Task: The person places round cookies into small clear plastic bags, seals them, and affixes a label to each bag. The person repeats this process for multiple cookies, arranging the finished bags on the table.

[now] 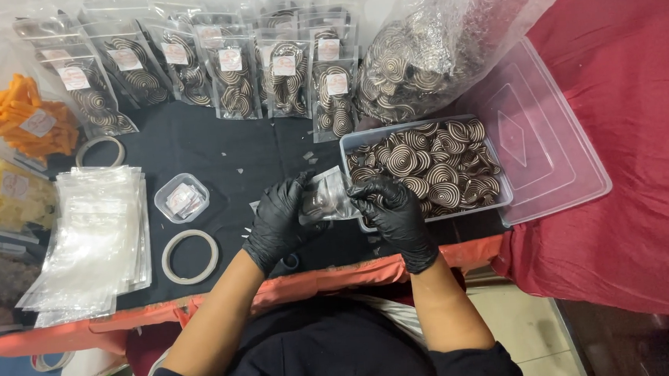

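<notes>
Between both hands | clear pouch (327, 198) | left hand (278, 218), right hand (394, 207) fingers pinch it

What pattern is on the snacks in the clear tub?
Dark brown and cream spiral rings on the snacks, clearest in the head view.

Both hands, the left hand (278, 222) and the right hand (395, 211), wear matt black rubbery gloves, faintly creased at the fingers (366, 194). Between them sits a small glossy clear plastic pouch (327, 198). The rectangular clear plastic tub (505, 193) right of centre looks smooth and slightly frosted, as does its lid (556, 143). The stack of empty clear plastic bags (94, 241) at left shines. The surface wears matt black cloth (193, 146); red cloth (640, 115) at right looks soft and wrinkled.
</notes>
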